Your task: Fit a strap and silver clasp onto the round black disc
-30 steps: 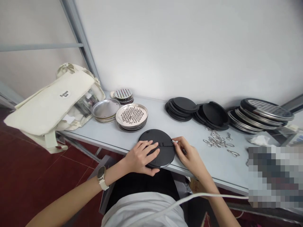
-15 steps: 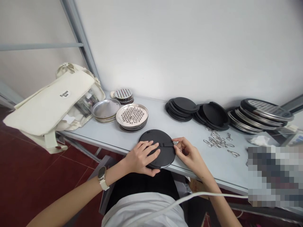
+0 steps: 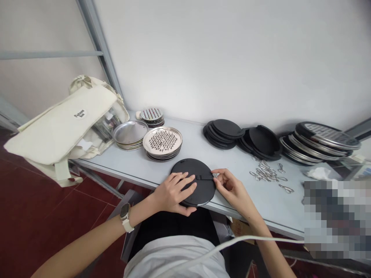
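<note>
A round black plastic disc with a narrow slot lies at the table's front edge. My left hand holds it, fingers across the top and thumb at the near rim. At the disc's right edge, where the slot ends, my right hand pinches a small metal wire clip, mostly hidden by the fingertips. More wire clips lie loose on the table to the right of that hand.
Behind the disc stand stacked metal grater plates and plain metal discs. Black discs, black shells and metal-rimmed rounds line the wall. A cream bag sits left; a white cable crosses in front.
</note>
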`<state>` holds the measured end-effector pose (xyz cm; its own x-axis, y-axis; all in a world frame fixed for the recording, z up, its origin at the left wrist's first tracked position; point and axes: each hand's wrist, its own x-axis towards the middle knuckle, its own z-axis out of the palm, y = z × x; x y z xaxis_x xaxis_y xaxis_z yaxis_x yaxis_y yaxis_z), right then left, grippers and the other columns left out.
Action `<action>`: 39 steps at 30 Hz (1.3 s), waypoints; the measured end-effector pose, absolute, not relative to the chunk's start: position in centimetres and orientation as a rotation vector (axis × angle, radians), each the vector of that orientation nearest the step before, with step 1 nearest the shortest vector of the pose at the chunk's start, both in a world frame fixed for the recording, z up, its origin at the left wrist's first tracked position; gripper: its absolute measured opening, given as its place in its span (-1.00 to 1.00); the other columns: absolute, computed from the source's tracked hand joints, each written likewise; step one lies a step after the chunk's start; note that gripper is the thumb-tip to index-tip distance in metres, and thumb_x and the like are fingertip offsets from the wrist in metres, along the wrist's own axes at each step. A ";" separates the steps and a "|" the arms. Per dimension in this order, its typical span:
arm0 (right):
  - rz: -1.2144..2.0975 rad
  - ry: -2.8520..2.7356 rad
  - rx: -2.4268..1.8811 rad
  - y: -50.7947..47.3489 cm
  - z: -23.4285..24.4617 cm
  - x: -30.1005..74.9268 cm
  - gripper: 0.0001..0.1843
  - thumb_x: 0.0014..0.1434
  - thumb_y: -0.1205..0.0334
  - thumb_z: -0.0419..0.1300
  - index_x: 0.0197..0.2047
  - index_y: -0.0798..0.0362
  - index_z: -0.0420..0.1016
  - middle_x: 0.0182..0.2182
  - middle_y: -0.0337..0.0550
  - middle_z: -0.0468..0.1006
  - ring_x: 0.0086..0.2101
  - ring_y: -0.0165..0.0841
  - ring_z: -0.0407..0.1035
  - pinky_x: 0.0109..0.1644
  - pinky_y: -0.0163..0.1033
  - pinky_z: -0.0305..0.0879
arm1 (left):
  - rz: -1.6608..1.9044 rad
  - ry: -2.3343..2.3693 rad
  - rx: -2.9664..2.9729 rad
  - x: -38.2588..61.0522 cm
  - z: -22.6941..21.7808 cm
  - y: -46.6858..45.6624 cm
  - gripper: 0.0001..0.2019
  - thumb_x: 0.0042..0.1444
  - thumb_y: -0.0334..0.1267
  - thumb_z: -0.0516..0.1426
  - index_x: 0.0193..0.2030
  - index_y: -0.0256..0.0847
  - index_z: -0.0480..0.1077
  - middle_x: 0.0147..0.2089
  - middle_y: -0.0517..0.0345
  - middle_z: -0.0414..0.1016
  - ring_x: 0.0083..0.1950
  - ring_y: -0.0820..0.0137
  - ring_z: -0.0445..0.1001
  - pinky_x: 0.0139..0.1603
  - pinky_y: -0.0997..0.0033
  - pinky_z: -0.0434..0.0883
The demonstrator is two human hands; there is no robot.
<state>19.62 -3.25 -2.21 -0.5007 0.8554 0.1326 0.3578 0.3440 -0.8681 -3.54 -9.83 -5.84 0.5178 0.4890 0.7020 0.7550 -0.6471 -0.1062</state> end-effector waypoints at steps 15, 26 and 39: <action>1.048 -2.020 -1.082 -3.1 -2.5 19.8 -0.62 0.26 0.03 0.04 0.05 0.02 0.39 -0.34 -0.16 0.47 -0.33 -0.35 0.34 -0.24 -0.29 0.29 | -0.911 -1.023 -2.356 -3.4 -5.6 -9.8 -0.42 0.01 0.10 0.08 0.02 -0.33 0.38 0.06 -0.16 0.45 0.07 0.06 0.39 -0.01 0.09 0.36; 0.915 -2.071 -1.057 -3.1 -2.5 19.7 -0.66 0.26 0.08 0.05 0.03 0.01 0.42 -0.41 -0.20 0.36 -0.39 -0.38 0.27 -0.26 -0.28 0.27 | -0.897 -1.028 -2.360 -3.5 -5.9 -9.8 -0.41 0.01 0.12 0.08 0.04 -0.31 0.37 0.08 -0.16 0.43 0.10 0.06 0.37 0.00 0.09 0.35; 0.780 -2.128 -1.051 -3.4 -2.1 19.6 -0.69 0.29 0.12 0.00 -0.02 -0.02 0.47 -0.27 -0.11 0.46 -0.29 -0.32 0.35 -0.19 -0.23 0.28 | -0.892 -1.036 -2.361 -3.5 -5.9 -9.8 -0.42 0.00 0.10 0.08 0.05 -0.30 0.37 0.08 -0.17 0.43 0.10 0.06 0.37 -0.01 0.08 0.36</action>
<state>19.64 -3.41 -2.15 -0.4816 0.8325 0.2740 0.4581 0.5056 -0.7311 -3.54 -9.79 -5.85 0.5192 0.4982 0.6945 0.7609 -0.6394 -0.1101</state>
